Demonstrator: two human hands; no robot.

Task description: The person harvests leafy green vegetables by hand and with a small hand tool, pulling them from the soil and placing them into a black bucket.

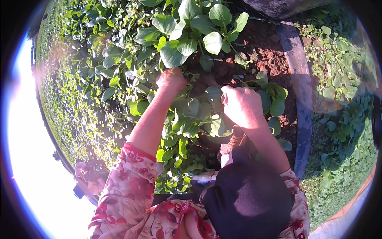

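Both my hands are down among broad-leaved leafy greens growing in reddish soil. My left hand (172, 81) is closed in a fist just below a large leafy green plant (187, 40); leaves hide its fingertips and whatever they grip. To its right, my right hand (243, 105) has its fingers curled in, with the back of the hand uppermost. Close by its outer side is a smaller leafy green plant (274, 97). What the right fingers hold, if anything, cannot be made out. Shaded leaves (195, 107) fill the space between the two hands.
Bare clumpy soil (270, 55) shows beyond my right hand. A grey strip (298, 75) edges the bed on the right, with more low greenery (334, 79) past it. Dense plants (79, 87) spread to the left. A dark rounded object (282, 6) stands at the far edge.
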